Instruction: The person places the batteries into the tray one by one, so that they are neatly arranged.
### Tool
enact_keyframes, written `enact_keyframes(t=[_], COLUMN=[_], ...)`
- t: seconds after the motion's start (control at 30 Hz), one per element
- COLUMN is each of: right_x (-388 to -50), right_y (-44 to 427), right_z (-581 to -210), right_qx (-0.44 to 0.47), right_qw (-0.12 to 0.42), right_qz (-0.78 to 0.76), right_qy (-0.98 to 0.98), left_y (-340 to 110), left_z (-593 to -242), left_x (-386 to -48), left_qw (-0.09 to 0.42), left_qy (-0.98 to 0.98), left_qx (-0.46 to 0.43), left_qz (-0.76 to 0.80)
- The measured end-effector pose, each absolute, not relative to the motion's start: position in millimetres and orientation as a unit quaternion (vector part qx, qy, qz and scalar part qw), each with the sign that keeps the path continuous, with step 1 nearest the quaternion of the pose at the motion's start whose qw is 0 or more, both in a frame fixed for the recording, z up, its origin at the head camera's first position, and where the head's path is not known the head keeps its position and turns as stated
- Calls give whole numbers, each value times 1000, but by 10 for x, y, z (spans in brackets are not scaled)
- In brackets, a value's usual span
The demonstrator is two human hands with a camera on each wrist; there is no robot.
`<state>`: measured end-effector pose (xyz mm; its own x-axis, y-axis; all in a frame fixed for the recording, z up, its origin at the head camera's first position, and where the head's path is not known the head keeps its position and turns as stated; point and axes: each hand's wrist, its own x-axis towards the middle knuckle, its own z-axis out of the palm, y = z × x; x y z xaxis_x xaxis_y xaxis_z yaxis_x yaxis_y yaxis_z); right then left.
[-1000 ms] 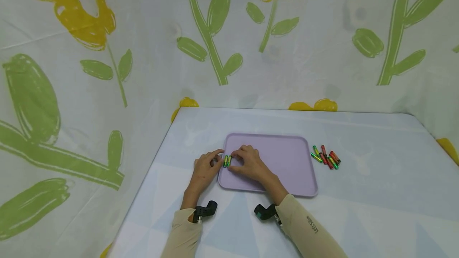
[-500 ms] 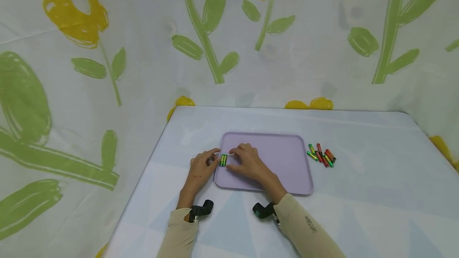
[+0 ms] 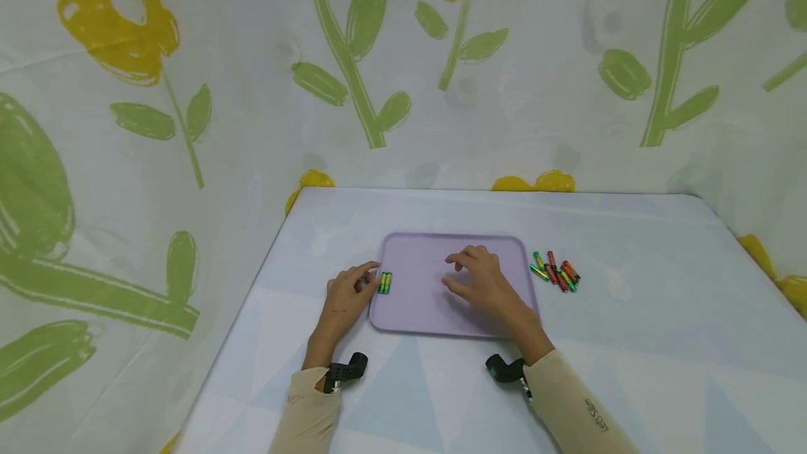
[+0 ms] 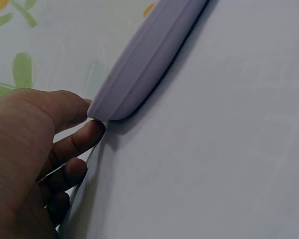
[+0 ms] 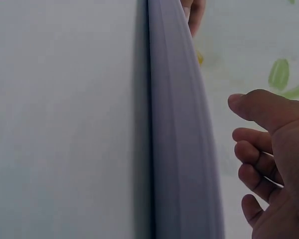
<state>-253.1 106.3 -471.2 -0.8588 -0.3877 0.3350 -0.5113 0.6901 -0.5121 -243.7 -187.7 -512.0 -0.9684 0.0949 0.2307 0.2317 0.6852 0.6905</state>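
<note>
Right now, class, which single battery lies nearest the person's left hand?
The left green battery inside the purple tray; its green twin lies just to its right, and the other batteries lie outside the tray.

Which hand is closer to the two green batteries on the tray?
Left. The left hand is just left of the two green batteries; the right hand is farther off to their right, over the purple tray.

From my station, I record the tray (image 3: 416,315) beneath the right hand (image 3: 487,284) as smooth, matt plastic. Just beside the left hand (image 3: 343,298), two batteries (image 3: 387,283) show glossy casings; the loose batteries (image 3: 552,274) beyond the right hand shine likewise. Behind both hands, the sleeves (image 3: 567,398) appear matt cloth; ahead, lightly creased cloth hangings (image 3: 246,90).
</note>
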Motion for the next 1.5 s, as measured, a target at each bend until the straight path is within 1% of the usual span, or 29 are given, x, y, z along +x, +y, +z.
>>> enact_keyframes(t=[0.23,0.47,0.7,0.97,1.13,1.23,1.37,1.5], right_x=[-2513,-2534,-2546,-2593,-2644,-2703,-2766,-2817], right_y=[1399,1720,1987,2366,2565,2647,2721,2773], right_z=[-4724,-4746,-4671,-4585,-4542,-4560,-4641,-4684], right_qx=[205,189,143,127,125,128,137,157], right_qw=[110,132,119,132,99,61,17,14], right_qz=[292,289,286,276,273,270,255,247], right_qy=[-928,-929,-940,-944,-949,-952,-957,-956], left_y=[-1885,-1868,-1878,-1885,-1865,-1862,-1861,-1848], left_z=[-5096,-5112,-5122,-5090,-5067,-5066,-5077,-5048], left_x=[-2442,-2436,-2427,-2418,-2428,-2442,-2412,-2398], left_qw=[84,80,78,71,79,84,71,73], left_qy=[-913,-911,-910,-910,-907,-909,-915,-911], left_qx=[-85,-83,-87,-87,-91,-89,-74,-75], left_qz=[-390,-397,-398,-400,-403,-398,-390,-398])
